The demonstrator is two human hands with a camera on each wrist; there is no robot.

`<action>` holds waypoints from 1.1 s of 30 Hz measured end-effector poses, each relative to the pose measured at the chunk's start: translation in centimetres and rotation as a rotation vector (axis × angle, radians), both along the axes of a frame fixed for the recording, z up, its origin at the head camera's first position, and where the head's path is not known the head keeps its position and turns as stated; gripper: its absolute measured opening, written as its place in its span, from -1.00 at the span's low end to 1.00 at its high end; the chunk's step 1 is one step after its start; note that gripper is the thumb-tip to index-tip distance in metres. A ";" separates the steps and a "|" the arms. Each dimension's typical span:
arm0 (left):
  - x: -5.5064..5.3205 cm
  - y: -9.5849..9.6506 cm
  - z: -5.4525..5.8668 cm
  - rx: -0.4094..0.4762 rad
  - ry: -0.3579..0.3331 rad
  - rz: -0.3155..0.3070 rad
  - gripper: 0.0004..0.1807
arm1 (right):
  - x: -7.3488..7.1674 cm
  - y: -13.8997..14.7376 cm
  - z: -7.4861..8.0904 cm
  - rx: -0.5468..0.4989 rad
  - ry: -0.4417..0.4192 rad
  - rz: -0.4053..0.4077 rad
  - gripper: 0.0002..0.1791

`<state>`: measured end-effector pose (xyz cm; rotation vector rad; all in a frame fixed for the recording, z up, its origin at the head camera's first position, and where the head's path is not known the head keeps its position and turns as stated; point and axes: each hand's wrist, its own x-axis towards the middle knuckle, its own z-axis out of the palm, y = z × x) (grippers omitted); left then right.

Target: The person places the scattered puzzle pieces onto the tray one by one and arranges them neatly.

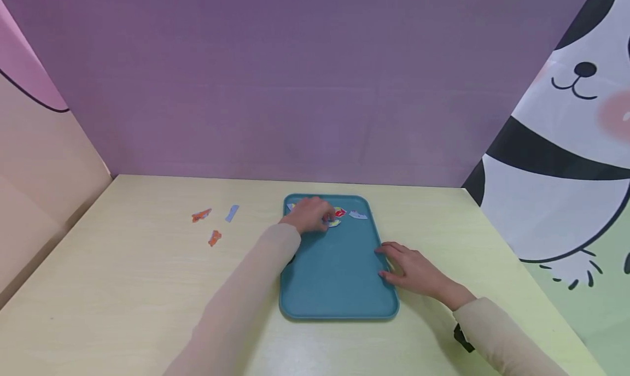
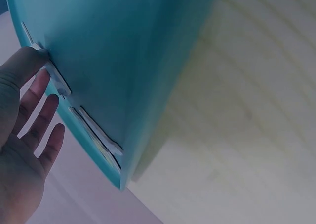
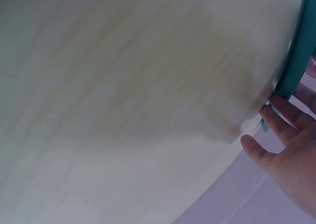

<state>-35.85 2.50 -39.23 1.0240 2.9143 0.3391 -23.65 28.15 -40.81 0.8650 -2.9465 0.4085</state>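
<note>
My left hand (image 1: 309, 214) is over the far end of a blue-green tray (image 1: 339, 277). In the left wrist view its thumb and index finger pinch a thin puzzle piece (image 2: 61, 82) lying on the tray, the other fingers spread loosely. Beside the fingers are a red and yellow piece (image 1: 340, 212) and a pale yellowish piece (image 1: 334, 223); a bluish-white piece (image 1: 358, 215) lies farther right. Another piece (image 1: 291, 206) shows partly behind the hand. My right hand (image 1: 410, 269) rests at the tray's right rim, fingertips touching it, fingers nearly straight.
On the pale wooden table (image 1: 123, 288), left of the tray, lie two orange pieces, one farther back (image 1: 201, 215) and one nearer (image 1: 214, 238), plus a light blue strip (image 1: 232, 213). A purple wall (image 1: 295, 92) stands behind the table, and a panda picture (image 1: 566, 195) is at right.
</note>
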 end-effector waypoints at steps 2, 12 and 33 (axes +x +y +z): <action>0.1 0.0 0.1 0.003 -0.005 0.007 -0.74 | 0.0 0.0 0.0 0.000 -0.002 -0.001 -0.48; 0.0 0.1 0.4 0.000 -0.009 0.008 -0.74 | 0.1 0.1 0.1 -0.008 -0.014 -0.008 -0.48; 0.0 -0.3 0.8 -0.001 -0.016 0.014 -0.75 | 0.0 0.0 0.0 -0.002 -0.010 -0.009 -0.48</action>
